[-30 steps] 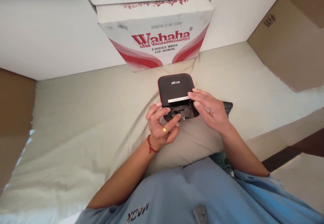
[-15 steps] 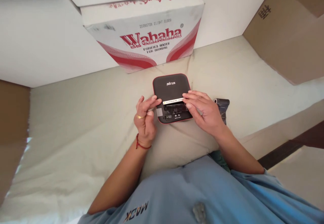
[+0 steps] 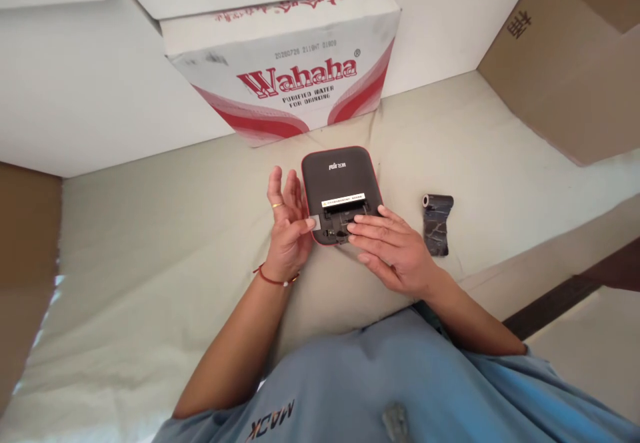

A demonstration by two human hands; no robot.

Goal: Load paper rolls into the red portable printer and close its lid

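A black rounded-square device (image 3: pixel 336 179) with a red rim lies on the pale cloth, white lettering near its far end. On its near half, below a white label strip (image 3: pixel 344 200), is a dark recess (image 3: pixel 343 209) with small parts; my right hand covers some of it. My left hand (image 3: pixel 289 226) is at the left edge, thumb resting on a grey patch by the corner, other fingers stretched out and spread beside the rim. My right hand (image 3: pixel 395 249) lies over the near right side, fingers extended with their tips at the recess, thumb apart below them.
A partly unrolled black roll (image 3: pixel 437 224) lies to the right on the cloth (image 3: pixel 165 263). Behind the device stands a red-and-white water carton (image 3: pixel 300 76) against white boxes (image 3: pixel 95 76). A brown cardboard box (image 3: pixel 565 83) is at the right.
My right hand has moved nearer to me, from the label strip to the recess. The recess now looks more exposed. My left thumb has come onto the grey patch, and its fingers have spread.
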